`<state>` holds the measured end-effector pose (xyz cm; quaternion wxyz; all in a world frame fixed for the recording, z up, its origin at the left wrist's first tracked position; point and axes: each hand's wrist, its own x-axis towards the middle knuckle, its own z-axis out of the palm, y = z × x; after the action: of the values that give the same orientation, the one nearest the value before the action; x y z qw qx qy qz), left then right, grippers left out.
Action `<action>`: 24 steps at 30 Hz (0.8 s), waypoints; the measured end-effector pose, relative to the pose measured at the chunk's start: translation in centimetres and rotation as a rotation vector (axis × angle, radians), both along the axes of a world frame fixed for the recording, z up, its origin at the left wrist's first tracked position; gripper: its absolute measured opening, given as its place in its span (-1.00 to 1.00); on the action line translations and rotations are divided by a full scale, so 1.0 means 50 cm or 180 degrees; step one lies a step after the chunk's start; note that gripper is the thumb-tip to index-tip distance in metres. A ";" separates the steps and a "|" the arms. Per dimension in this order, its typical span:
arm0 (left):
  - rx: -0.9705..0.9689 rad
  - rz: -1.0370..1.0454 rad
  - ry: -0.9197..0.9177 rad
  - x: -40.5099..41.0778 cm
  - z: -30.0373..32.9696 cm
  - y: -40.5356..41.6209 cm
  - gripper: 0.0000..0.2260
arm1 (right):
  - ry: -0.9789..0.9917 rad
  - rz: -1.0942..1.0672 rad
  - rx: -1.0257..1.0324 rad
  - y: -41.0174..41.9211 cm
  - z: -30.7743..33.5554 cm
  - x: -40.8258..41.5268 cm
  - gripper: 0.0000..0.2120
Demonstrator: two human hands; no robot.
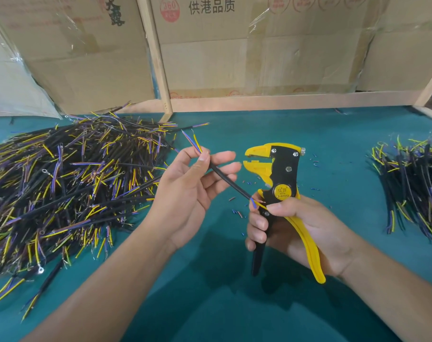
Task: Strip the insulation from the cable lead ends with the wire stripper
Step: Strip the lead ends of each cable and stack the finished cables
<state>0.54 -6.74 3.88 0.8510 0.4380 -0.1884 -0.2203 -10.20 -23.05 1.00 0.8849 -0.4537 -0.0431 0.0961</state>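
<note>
My left hand (190, 188) pinches a short black cable (228, 181) between thumb and forefinger, above the green table. Its far end fans into purple, blue and yellow leads (194, 141) pointing up and left. Its near end, with blue and yellow leads (255, 203), touches my right hand by the thumb. My right hand (291, 228) grips the handles of a yellow and black wire stripper (281, 178), held upright. The stripper's jaws (253, 160) point left, slightly apart, with nothing between them.
A big heap of black cables with coloured leads (69, 183) covers the left of the green table (234, 292). A smaller pile (412, 186) lies at the right edge. Cut insulation bits (237, 213) are scattered near the stripper. Cardboard boxes (234, 45) and a wooden frame (284, 101) stand behind.
</note>
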 end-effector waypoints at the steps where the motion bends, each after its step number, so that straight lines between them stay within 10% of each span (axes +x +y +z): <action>1: -0.0018 -0.0001 -0.0008 0.000 0.001 0.001 -0.91 | -0.0009 -0.0003 -0.0002 0.000 0.001 0.000 -0.86; 24: 0.1081 0.0866 -0.1338 0.006 0.031 0.027 -0.73 | 0.0363 -0.0094 -0.0457 0.009 -0.012 0.003 -0.70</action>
<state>0.86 -5.39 5.44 0.7296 0.6313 -0.2604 -0.0373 -10.06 -22.60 0.41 0.8524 -0.5104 0.0211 0.1116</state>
